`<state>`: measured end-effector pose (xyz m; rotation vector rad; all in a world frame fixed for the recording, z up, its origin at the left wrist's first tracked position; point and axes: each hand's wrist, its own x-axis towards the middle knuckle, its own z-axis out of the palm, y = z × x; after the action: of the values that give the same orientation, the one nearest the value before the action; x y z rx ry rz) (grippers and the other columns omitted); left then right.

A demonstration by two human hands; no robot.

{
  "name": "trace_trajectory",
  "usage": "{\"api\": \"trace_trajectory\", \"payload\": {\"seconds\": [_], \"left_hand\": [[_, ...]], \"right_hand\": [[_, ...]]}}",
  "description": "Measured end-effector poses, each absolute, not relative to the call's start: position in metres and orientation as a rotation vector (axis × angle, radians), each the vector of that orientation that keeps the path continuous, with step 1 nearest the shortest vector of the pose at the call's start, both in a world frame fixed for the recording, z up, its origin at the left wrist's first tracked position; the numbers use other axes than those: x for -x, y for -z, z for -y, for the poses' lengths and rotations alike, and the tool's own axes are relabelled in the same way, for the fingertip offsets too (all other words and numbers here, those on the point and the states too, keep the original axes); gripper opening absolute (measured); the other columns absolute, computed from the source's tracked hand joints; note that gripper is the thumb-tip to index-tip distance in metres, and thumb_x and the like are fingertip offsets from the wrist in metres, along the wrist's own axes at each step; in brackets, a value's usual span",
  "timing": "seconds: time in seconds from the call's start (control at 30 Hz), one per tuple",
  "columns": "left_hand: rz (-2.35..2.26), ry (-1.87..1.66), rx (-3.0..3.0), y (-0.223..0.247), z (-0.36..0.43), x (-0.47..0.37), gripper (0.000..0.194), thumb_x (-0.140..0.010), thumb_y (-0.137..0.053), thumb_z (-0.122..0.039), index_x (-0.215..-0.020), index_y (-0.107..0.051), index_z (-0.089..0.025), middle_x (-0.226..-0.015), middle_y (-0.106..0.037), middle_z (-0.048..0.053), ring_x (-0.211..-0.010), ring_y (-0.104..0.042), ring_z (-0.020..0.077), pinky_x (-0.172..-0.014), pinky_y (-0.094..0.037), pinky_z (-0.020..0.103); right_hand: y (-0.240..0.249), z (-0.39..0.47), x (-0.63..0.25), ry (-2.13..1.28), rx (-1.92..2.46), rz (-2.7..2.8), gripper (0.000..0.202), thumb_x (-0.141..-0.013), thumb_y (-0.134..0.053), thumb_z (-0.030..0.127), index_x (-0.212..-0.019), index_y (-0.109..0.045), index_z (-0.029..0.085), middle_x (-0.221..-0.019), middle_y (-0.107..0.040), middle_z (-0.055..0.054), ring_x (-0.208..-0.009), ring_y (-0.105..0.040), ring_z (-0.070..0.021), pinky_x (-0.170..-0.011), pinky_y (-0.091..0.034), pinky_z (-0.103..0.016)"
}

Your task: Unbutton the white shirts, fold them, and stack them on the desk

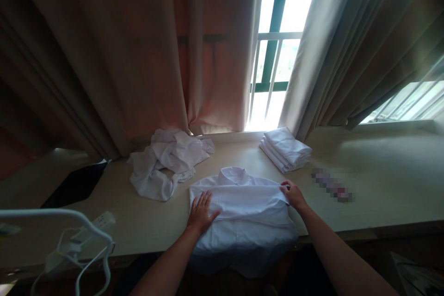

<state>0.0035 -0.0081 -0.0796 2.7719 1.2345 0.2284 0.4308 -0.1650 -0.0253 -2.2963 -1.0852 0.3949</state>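
A white collared shirt [243, 231] lies on the pale table, its collar toward the window and its lower part hanging over the front edge. One sleeve is laid across the chest just below the collar. My left hand [201, 215] rests flat on the left side of the shirt with its fingers spread. At the right edge, my right hand [292, 193] pinches the sleeve's end between thumb and fingers. Beyond it sits a stack of folded white garments [286, 149]. To the left lies a crumpled heap of white cloth [169, 159].
A blurred-out flat item [332, 186] lies right of the shirt. On the left are a dark flat object [76, 185], a power strip [104, 220] with cables, and a bent white tube [69, 213] in the foreground. Long curtains [138, 55] hang behind the table [381, 194].
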Motion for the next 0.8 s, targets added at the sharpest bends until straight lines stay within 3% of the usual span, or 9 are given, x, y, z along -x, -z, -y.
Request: {"api": "trace_trajectory", "payload": {"seconds": [0.17,0.3,0.43,0.57,0.8], "left_hand": [[-1.226,-0.227,-2.755,0.079,0.008,-0.003,0.078,-0.091,-0.03,-0.068,-0.155,-0.024,-0.024,-0.163,-0.019,0.005,-0.151,-0.012,0.0248,-0.122,-0.006,0.046],[-1.214,-0.227,-2.756,0.078,0.008,-0.003,0.08,-0.09,-0.033,-0.069,-0.156,-0.023,-0.024,-0.163,-0.019,0.006,-0.151,-0.012,0.0264,-0.122,-0.005,0.047],[-1.214,-0.196,-2.756,0.076,0.008,-0.005,0.084,-0.087,-0.036,-0.072,-0.156,-0.022,-0.026,-0.163,-0.017,0.006,-0.151,-0.009,0.028,-0.121,-0.003,0.048],[-1.247,-0.114,-2.747,0.074,0.009,-0.007,0.088,-0.084,-0.038,-0.075,-0.156,-0.022,-0.027,-0.164,-0.013,0.005,-0.152,-0.002,0.0306,-0.12,0.002,0.053],[-1.262,-0.065,-2.757,0.073,0.006,-0.006,0.09,-0.082,-0.038,-0.077,-0.156,-0.019,-0.03,-0.165,-0.008,0.003,-0.15,0.008,0.0342,-0.119,0.002,0.057]], "right_hand": [[0.038,0.177,-0.429,-0.329,2.359,1.083,0.029,-0.085,-0.052,0.034,-0.106,-0.065,0.019,-0.079,-0.068,-0.004,-0.07,-0.063,-0.0176,-0.068,-0.045,-0.026],[0.042,0.188,-0.418,-0.156,2.405,1.093,0.04,-0.089,-0.049,0.037,-0.122,-0.058,0.015,-0.112,-0.065,-0.015,-0.101,-0.061,-0.0258,-0.09,-0.043,-0.035],[0.054,0.189,-0.39,-0.01,2.383,1.29,0.05,-0.093,-0.043,0.041,-0.14,-0.047,0.024,-0.148,-0.043,-0.012,-0.138,-0.036,-0.0304,-0.112,-0.026,-0.045],[0.086,0.192,-0.362,0.03,2.452,1.595,0.066,-0.091,-0.042,0.055,-0.152,-0.032,0.03,-0.163,-0.019,-0.006,-0.149,-0.009,-0.0347,-0.116,-0.011,-0.057],[0.119,0.199,-0.355,0.012,2.486,1.628,0.074,-0.09,-0.038,0.06,-0.156,-0.022,0.03,-0.165,-0.004,-0.005,-0.15,0.001,-0.0382,-0.115,-0.007,-0.062]]}}
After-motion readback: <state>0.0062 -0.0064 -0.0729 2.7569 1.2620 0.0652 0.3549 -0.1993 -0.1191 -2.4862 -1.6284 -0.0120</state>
